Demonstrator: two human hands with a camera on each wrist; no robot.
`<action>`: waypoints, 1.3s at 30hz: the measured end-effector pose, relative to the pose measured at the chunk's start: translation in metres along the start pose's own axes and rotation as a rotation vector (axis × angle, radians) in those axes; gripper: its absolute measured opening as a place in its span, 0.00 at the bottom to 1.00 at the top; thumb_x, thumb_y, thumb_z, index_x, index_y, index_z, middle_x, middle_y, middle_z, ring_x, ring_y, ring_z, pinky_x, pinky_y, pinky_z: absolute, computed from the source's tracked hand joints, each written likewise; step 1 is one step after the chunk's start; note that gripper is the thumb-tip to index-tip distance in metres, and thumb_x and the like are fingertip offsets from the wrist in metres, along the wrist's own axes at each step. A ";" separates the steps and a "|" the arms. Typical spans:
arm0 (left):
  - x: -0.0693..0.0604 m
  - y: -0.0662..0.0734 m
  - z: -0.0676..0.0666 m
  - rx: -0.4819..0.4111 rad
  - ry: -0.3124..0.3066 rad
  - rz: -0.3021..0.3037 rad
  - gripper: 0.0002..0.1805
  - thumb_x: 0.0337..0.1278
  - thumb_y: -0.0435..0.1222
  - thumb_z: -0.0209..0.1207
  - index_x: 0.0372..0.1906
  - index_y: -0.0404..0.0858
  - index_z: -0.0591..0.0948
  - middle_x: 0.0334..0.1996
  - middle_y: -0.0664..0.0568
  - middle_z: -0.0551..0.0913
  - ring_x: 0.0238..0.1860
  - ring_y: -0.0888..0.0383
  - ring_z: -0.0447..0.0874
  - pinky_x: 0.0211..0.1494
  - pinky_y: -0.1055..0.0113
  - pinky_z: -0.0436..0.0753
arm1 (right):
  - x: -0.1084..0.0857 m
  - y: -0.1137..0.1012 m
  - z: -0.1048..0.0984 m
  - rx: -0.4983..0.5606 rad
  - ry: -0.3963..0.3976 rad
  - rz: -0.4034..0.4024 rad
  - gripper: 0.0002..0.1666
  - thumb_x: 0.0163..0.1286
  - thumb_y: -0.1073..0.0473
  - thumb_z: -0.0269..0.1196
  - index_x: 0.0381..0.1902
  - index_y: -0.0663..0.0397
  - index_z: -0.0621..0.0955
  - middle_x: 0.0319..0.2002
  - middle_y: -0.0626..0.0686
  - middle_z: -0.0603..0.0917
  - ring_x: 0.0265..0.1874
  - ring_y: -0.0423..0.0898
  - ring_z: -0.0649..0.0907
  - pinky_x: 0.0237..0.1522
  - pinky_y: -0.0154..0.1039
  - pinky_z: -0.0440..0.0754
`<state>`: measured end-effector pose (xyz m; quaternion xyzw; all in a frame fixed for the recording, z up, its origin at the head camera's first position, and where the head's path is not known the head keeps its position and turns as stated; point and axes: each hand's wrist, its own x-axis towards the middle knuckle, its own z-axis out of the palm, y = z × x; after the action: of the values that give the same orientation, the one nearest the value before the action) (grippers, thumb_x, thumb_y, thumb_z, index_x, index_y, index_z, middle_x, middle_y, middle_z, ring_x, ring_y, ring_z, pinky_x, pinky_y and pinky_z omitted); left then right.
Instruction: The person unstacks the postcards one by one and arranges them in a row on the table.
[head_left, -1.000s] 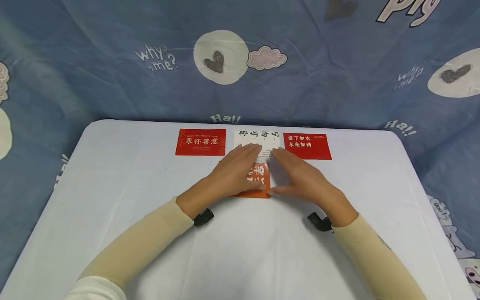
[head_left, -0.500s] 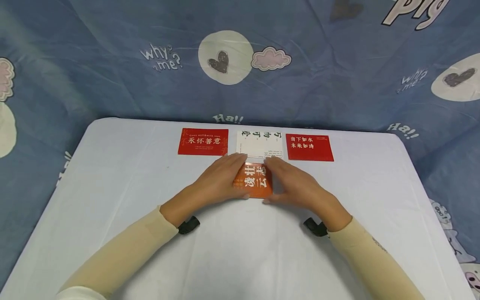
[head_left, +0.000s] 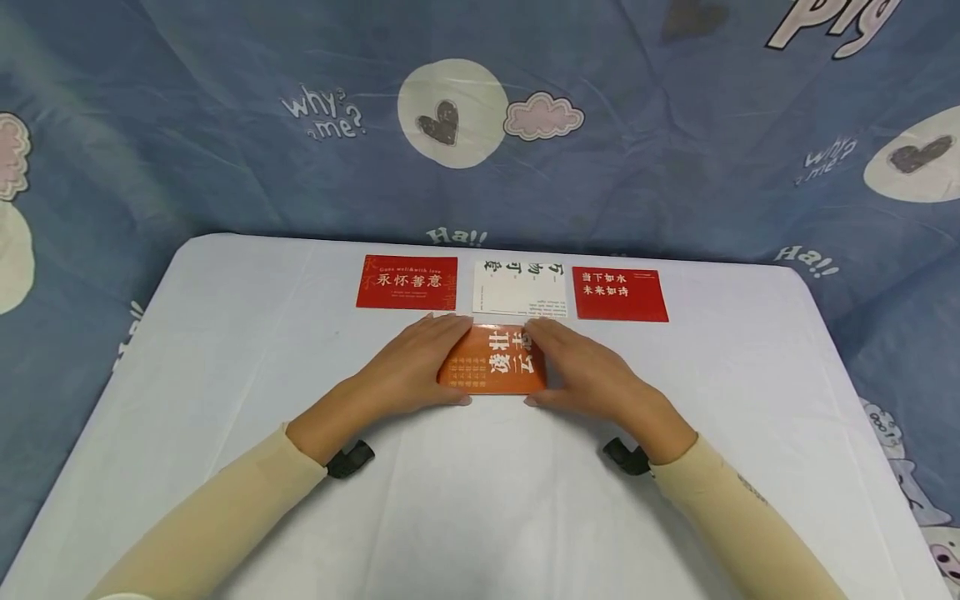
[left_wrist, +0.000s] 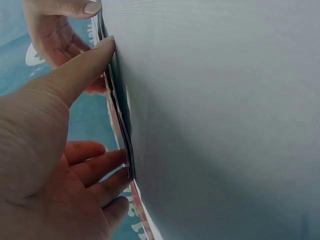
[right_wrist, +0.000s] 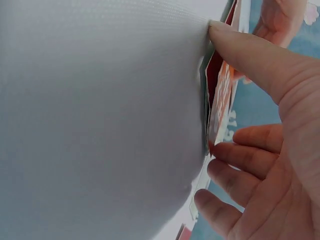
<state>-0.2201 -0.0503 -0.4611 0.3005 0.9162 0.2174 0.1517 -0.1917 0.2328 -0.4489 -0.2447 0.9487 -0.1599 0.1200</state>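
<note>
A thin stack of cards, an orange card (head_left: 487, 379) with white characters on top, lies in the middle of the white table. At its left end my left hand (head_left: 401, 371) holds it, thumb at the near edge and fingers at the far edge. On the right end my right hand (head_left: 588, 367) holds it the same way. In the right wrist view, the cards (right_wrist: 216, 95) fan slightly apart at the edge, with a dark red one among them. The left wrist view shows the stack's edge (left_wrist: 120, 115) between thumb and fingers.
Just beyond the stack, a red card (head_left: 407, 283), a white card (head_left: 517, 290) with upside-down print and another red card (head_left: 621, 296) lie in a row. A blue patterned cloth (head_left: 600, 183) hangs behind the white tabletop (head_left: 480, 500).
My left hand has slid left off the top of the orange card to its left end, uncovering its print. The right hand has shifted slightly left and nearer, onto the stack's right end.
</note>
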 end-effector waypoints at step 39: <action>-0.004 0.000 0.001 0.013 0.033 0.006 0.58 0.48 0.51 0.80 0.82 0.39 0.63 0.78 0.44 0.67 0.77 0.44 0.62 0.76 0.42 0.66 | 0.008 0.003 0.000 0.156 -0.037 0.043 0.59 0.57 0.49 0.82 0.80 0.53 0.65 0.76 0.54 0.69 0.75 0.53 0.68 0.69 0.54 0.76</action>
<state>-0.2166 -0.0518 -0.4616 0.3005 0.9191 0.2169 0.1340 -0.1997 0.2313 -0.4512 -0.2170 0.9360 -0.2264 0.1597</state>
